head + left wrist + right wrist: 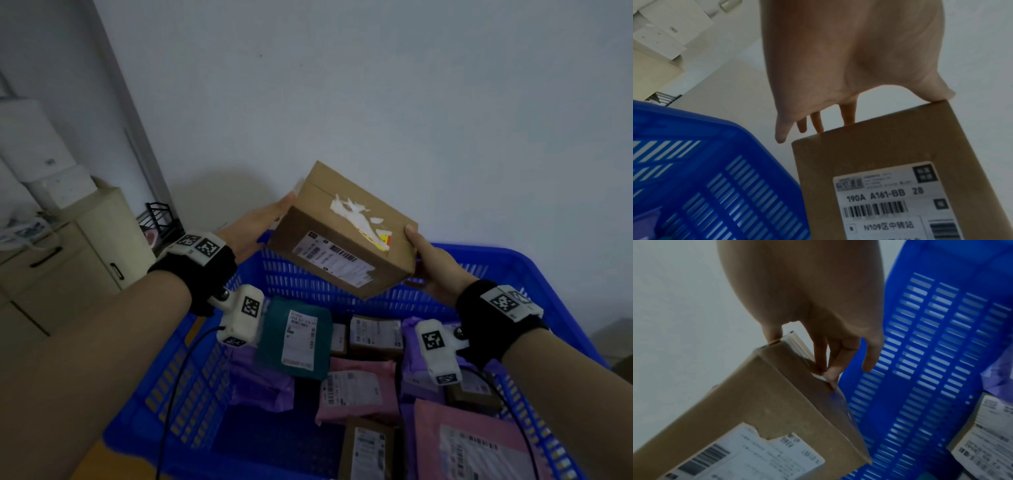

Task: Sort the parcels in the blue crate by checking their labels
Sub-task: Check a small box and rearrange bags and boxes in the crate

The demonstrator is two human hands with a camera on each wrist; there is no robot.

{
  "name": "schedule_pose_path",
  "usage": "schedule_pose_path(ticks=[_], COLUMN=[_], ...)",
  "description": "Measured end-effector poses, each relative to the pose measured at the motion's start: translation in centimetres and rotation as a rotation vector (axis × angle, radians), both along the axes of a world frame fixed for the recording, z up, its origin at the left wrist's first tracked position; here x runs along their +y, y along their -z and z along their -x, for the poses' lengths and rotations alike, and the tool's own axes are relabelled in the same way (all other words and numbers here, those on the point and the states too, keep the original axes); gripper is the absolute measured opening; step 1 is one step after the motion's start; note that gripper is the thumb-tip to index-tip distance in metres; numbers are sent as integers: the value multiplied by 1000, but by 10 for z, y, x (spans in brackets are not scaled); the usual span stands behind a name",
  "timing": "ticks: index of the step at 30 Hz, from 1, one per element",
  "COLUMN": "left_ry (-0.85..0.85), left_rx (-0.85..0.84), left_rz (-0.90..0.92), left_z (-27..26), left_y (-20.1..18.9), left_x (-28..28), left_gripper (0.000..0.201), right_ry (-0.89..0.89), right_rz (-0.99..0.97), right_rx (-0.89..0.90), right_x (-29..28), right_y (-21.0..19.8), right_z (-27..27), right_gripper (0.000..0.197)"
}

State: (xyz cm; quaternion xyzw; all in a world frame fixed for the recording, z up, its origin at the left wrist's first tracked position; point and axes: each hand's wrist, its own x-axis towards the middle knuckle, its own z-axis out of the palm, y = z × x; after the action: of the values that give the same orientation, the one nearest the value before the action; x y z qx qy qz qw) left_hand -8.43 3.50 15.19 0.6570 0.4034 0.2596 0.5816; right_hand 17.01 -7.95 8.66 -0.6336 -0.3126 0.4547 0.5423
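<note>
A brown cardboard box (342, 233) with a white shipping label (334, 260) and torn tape on top hangs tilted above the far wall of the blue crate (308, 284). My left hand (270, 219) holds its left end, thumb on the top edge and fingers behind it. My right hand (426, 260) pinches the right end, thumb on top. In the left wrist view the box (869, 154) shows its label, reading "190A A161-BB 28", below my left hand (849, 73). In the right wrist view my right hand (818, 321) grips the box (756, 394) at a corner beside the crate (931, 337).
Inside the crate lie a teal parcel (294, 337), pink mailers (356, 394), purple bags (260, 380) and small brown boxes (375, 337), labels up. A beige cabinet (68, 260) and a black rack (161, 219) stand at the left. A white wall is behind the crate.
</note>
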Motion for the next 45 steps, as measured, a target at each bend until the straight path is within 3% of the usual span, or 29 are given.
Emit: schedule_pose_path(ticks=[4, 7, 10, 14, 18, 28, 34, 39, 45], left_ry=[68, 35, 20, -62, -111, -88, -70, -38, 149], left_rx=[-60, -95, -105, -97, -75, -95, 6, 47, 345], left_rz=[11, 31, -19, -11, 8, 9, 35, 77, 162], left_z=[1, -2, -6, -12, -13, -13, -4, 8, 37], left_y=[1, 2, 6, 14, 15, 21, 25, 24, 23], left_x=[5, 6, 6, 6, 7, 8, 16, 19, 16], left_gripper=[70, 56, 75, 65, 63, 54, 36, 37, 51], right_ry=[11, 5, 4, -100, -158, -91, -129, -200, -362], right_rz=[29, 42, 10, -73, -140, -190, -112, -35, 201], right_rx=[56, 80, 157, 236, 207, 32, -25, 4, 92], right_x=[0, -2, -3, -7, -12, -6, -8, -15, -28], right_y=[3, 3, 2, -4, -11, -8, -5, -5, 14], right_z=[-2, -3, -3, -1, 4, 2, -9, -9, 2], right_gripper=[47, 56, 55, 58, 33, 43, 48, 37, 34])
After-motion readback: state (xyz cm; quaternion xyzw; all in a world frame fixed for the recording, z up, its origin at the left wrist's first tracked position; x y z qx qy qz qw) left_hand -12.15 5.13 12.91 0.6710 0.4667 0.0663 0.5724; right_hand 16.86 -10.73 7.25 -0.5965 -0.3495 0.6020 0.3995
